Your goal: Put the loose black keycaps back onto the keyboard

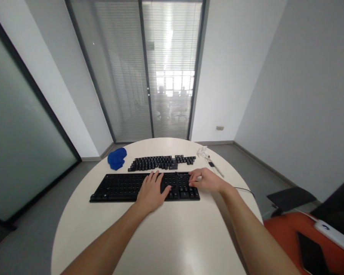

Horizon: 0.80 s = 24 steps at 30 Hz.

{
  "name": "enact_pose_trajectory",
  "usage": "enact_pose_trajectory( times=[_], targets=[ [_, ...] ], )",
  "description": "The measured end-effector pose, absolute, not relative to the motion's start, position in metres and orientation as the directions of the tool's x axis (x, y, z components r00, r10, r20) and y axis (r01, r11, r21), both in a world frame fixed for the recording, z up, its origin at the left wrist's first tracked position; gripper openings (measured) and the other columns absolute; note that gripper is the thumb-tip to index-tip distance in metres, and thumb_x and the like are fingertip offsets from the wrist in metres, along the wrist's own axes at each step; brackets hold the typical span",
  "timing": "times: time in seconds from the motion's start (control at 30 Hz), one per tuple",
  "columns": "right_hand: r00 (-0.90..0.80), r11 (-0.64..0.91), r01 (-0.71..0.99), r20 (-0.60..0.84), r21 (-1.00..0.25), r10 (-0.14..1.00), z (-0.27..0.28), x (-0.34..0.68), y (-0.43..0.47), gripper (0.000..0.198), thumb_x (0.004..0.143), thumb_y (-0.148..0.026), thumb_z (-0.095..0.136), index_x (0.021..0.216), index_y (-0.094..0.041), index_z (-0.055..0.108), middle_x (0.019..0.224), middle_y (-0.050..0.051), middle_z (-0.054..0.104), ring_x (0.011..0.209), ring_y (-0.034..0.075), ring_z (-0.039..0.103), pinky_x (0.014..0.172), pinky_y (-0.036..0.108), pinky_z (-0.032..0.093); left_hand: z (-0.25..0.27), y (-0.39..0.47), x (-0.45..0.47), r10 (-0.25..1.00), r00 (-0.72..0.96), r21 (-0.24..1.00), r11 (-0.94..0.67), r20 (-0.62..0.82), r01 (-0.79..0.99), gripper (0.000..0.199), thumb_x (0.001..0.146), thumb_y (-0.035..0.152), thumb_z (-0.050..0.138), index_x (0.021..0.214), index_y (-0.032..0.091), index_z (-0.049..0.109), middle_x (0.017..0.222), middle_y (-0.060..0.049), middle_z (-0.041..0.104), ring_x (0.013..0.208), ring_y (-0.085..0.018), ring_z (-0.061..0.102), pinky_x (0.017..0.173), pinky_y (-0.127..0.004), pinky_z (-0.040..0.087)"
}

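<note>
A black keyboard [117, 187] lies across the white round table. Most of its left part shows bare key sockets, while keycaps sit at its lower right. My left hand [152, 193] rests on the middle of the keyboard, fingers stretched and thumb spread to the right. Over the number pad at the right end, my right hand [205, 179] has its thumb and fingers pinched together; whatever is between them is too small to make out. Behind the keyboard, loose black keycaps [151, 163] stand in rows, with a smaller group [185, 159] to their right.
A crumpled blue cloth [117, 158] lies at the table's [172, 236] back left. White crumpled material [202, 151] and a thin brush-like tool [216, 167] lie at the back right. A cable [243, 189] runs rightward. An orange chair [289, 225] holds a phone [312, 252] and a white power strip [335, 235].
</note>
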State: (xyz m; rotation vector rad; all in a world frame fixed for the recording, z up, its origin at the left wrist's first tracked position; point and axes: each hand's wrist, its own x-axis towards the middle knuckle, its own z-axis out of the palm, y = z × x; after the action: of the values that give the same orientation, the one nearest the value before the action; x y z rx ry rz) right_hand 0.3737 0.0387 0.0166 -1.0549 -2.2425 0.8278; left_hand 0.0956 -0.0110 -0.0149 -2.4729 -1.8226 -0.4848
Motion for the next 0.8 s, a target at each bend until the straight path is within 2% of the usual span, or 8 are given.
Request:
enact_pose_trajectory(
  times=[0.47,0.63,0.8],
  targets=[
    [-0.551,0.444,0.473,0.138,-0.761,0.823,0.0149,0.3734,0.0394,0.020,0.073,-0.038,0.078,0.066,-0.020,0.070,0.085,0.003,0.076,0.087,0.022,0.069,0.084,0.033,0.050,-0.0152,-0.0111,0.0957,0.927,0.266,0.163,-0.315,0.265,0.935,0.065,0.098,0.057,0.040,0.147,0.014,0.046,0.156,-0.015,0.040,0.146,-0.034,0.031,0.120,-0.050,0.026],
    [-0.547,0.428,0.452,0.136,-0.783,0.826,0.0132,0.3723,0.0409,0.022,0.072,-0.040,0.078,0.067,-0.020,0.071,0.085,0.003,0.076,0.088,0.023,0.068,0.085,0.033,0.050,-0.0140,-0.0121,0.0962,0.924,0.268,0.159,-0.318,0.271,0.935,0.065,0.099,0.056,0.040,0.146,0.013,0.046,0.157,-0.014,0.040,0.146,-0.033,0.032,0.120,-0.049,0.026],
    [-0.554,0.432,0.467,0.125,-0.771,0.823,0.0138,0.3732,0.0404,0.019,0.071,-0.039,0.078,0.067,-0.021,0.073,0.085,0.003,0.076,0.101,0.026,0.067,0.094,0.036,0.048,-0.0139,-0.0122,0.0963,0.927,0.263,0.159,-0.312,0.269,0.937,0.065,0.098,0.057,0.040,0.147,0.013,0.046,0.157,-0.014,0.040,0.146,-0.033,0.032,0.120,-0.049,0.027]
  ],
)
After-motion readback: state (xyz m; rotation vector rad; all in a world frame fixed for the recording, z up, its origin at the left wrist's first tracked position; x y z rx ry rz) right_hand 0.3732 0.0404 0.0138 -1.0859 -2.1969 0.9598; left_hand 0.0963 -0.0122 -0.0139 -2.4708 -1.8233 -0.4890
